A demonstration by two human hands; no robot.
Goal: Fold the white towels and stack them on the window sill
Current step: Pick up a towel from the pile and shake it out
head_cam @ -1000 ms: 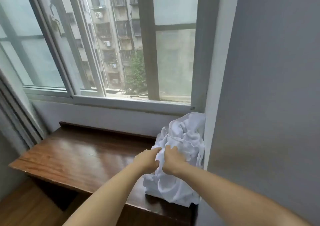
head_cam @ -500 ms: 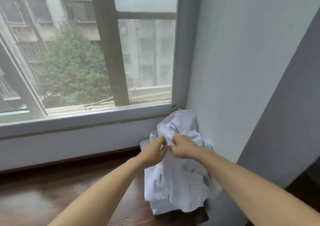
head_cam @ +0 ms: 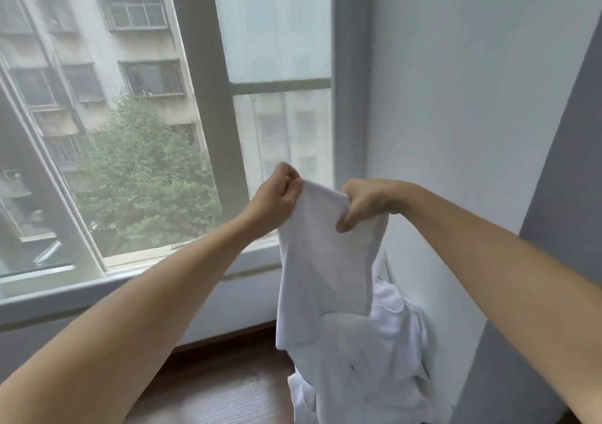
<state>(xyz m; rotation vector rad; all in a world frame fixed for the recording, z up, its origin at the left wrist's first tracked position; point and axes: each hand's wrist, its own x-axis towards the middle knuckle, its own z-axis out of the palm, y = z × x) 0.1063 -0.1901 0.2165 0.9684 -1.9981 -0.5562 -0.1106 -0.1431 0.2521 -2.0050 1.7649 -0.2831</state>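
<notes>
A white towel (head_cam: 325, 260) hangs in the air in front of the window, held by its top edge. My left hand (head_cam: 277, 195) pinches the top left corner and my right hand (head_cam: 365, 202) grips the top right corner, a short span apart. Below and behind it, a crumpled heap of white towels (head_cam: 384, 368) lies on the dark wooden sill (head_cam: 211, 391), pushed into the corner against the right wall. The hanging towel covers part of the heap.
The window frame (head_cam: 215, 114) and its lower ledge (head_cam: 65, 290) run along the back. A white wall (head_cam: 456, 130) stands close on the right, with a grey panel (head_cam: 560, 195) nearer me. Bare wood of the sill stretches left of the heap.
Both hands have risen from the heap, lifting one towel up in front of the window. They have spread slightly apart along its top edge.
</notes>
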